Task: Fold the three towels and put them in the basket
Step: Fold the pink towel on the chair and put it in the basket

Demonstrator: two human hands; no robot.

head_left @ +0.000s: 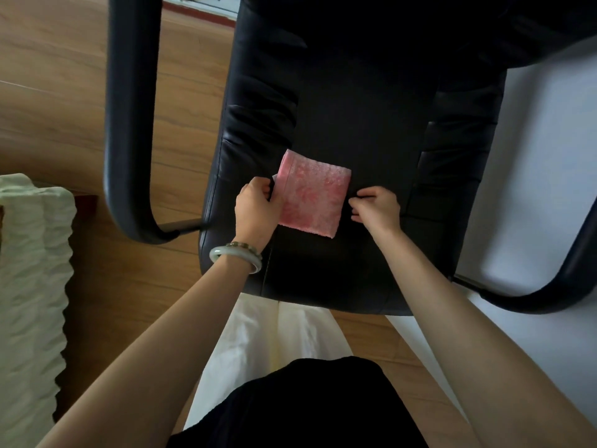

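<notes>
A small pink towel (pixel 312 194) lies folded into a rough square on the black leather seat of an office chair (pixel 361 124). My left hand (pixel 258 206), with a pale bangle on its wrist, grips the towel's left edge, where a bit of white tag shows. My right hand (pixel 376 206) is just off the towel's right edge with its fingers curled, resting on the seat; I cannot see anything in it. No basket and no other towels are in view.
The chair's black armrests (pixel 129 124) curve down on both sides. A pale green ribbed cover (pixel 29 286) lies at the left over a wooden floor (pixel 58 92). A white surface (pixel 549 156) is at the right. My pale trousers and dark top fill the bottom.
</notes>
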